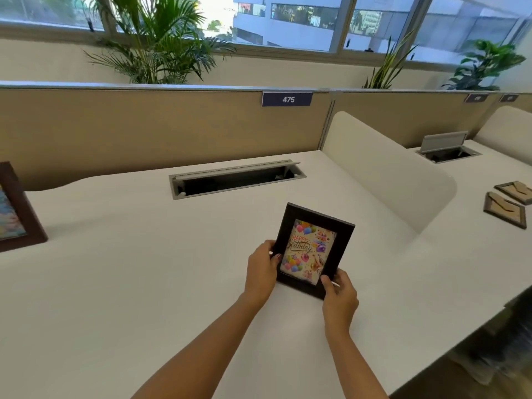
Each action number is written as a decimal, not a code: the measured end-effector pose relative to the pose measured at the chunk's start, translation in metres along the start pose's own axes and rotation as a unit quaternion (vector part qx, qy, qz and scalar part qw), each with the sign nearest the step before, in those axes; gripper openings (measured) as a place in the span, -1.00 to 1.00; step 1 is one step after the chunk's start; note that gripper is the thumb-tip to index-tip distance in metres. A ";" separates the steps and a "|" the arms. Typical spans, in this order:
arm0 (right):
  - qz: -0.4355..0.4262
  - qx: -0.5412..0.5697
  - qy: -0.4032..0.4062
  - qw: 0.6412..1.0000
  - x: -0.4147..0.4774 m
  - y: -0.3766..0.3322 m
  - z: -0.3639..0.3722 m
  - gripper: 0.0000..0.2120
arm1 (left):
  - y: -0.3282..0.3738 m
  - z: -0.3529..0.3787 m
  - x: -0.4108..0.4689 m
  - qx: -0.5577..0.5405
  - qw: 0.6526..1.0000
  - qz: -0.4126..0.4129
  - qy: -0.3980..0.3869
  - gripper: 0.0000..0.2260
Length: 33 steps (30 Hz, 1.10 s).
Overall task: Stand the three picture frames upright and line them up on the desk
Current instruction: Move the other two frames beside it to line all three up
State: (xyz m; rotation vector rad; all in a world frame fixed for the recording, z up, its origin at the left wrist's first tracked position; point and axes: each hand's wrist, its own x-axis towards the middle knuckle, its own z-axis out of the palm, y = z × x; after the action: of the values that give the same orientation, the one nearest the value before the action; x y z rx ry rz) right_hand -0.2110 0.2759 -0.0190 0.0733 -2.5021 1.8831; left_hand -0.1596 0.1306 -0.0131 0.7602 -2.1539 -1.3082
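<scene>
A black picture frame [313, 249] with a "Happy Birthday" balloon picture is held tilted over the white desk [144, 269], its face toward me. My left hand [260, 272] grips its left edge. My right hand [339, 295] grips its lower right corner. A brown picture frame [21, 208] stands upright at the far left edge of the desk, partly cut off by the view. Two more frames [503, 208] lie face down on the neighbouring desk to the right.
An open cable tray [236, 180] is sunk in the desk behind the black frame. A beige partition [144, 125] with a "475" label runs along the back. A rounded white divider [385, 174] separates this desk from the right one. The desk edge drops off at the lower right.
</scene>
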 end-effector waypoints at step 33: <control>-0.084 0.025 -0.349 0.933 -0.110 -0.136 0.294 -0.71 | -0.094 -0.310 0.030 0.064 0.935 -0.076 0.340 -0.77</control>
State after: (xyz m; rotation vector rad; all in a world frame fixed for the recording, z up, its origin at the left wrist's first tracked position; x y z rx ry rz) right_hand -0.0897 -0.0402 0.0263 1.1018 -2.6915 2.1126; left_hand 0.0449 -0.1188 0.0329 1.2400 -1.6435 -0.7995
